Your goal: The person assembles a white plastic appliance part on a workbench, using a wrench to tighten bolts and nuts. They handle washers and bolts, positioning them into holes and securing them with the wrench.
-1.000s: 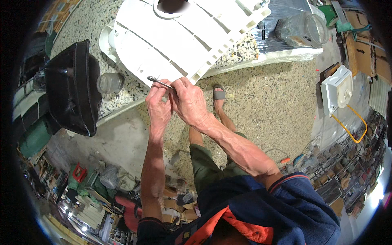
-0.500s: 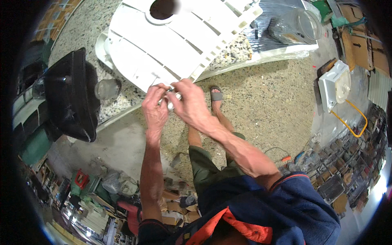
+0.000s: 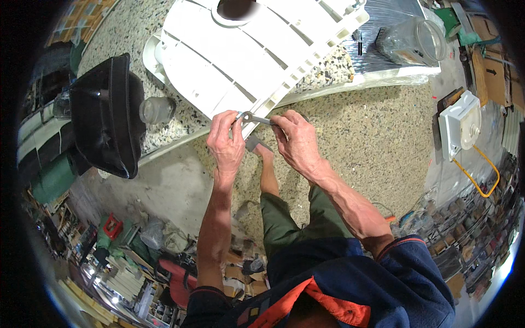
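A large white plastic panel [image 3: 219, 65] with slots and a round hole lies on the speckled bench, its near corner reaching past the bench edge. At that corner my left hand [image 3: 226, 139] is closed in a pinch; a small bluish bit shows at its fingertips, too small to name. My right hand [image 3: 298, 141] grips a grey metal wrench [image 3: 261, 119] by the handle. The wrench's ring end meets the left fingertips, beside a narrow white strip of the panel's edge below it.
Left on the speckled bench [image 3: 188, 123] stand a black bag [image 3: 104, 117] and a glass jar [image 3: 157, 110]. A larger clear jar [image 3: 413, 41] lies on a plastic-wrapped surface at the right. A white unit with a yellow tube leg [image 3: 462, 126] stands on the floor farther right.
My hands were close together at the panel corner. Now the right hand has drawn away to the right, and the wrench shows between the hands. The whole view has shifted a little.
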### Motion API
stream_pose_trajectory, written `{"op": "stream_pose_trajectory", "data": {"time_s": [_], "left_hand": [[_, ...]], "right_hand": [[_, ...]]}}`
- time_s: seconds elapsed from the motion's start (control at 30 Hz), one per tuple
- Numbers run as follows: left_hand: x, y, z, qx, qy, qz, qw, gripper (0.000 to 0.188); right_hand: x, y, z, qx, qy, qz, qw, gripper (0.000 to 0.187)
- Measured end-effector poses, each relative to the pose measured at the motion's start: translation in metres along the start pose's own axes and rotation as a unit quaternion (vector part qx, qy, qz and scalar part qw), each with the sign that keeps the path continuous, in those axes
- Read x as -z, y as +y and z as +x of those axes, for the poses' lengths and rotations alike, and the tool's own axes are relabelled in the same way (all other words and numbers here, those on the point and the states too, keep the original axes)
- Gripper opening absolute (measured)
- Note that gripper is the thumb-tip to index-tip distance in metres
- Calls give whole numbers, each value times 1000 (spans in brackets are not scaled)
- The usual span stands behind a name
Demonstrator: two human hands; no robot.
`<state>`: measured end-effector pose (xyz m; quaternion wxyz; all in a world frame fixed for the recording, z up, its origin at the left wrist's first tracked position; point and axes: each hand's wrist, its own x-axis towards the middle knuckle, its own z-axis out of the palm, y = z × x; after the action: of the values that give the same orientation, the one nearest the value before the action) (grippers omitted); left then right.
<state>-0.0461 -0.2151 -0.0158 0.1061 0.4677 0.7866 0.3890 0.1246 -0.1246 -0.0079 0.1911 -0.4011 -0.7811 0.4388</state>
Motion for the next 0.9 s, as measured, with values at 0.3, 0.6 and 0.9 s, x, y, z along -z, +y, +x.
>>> {"op": "stream_pose_trajectory", "data": {"time_s": [0.3,0.6,0.9], "left_hand": [[4,5,1,-2,-14,-17,1000,14],[3,6,3,-16,-11,10,1000,12],[6,3,5,-5,-26,-41,999,18]], "right_hand": [[13,7,33,20,-106,-41,993,16],[-82,-54,-27,-305,-16,348,887,4],[-47,-30,-44,-263,54,304,914,6]]}}
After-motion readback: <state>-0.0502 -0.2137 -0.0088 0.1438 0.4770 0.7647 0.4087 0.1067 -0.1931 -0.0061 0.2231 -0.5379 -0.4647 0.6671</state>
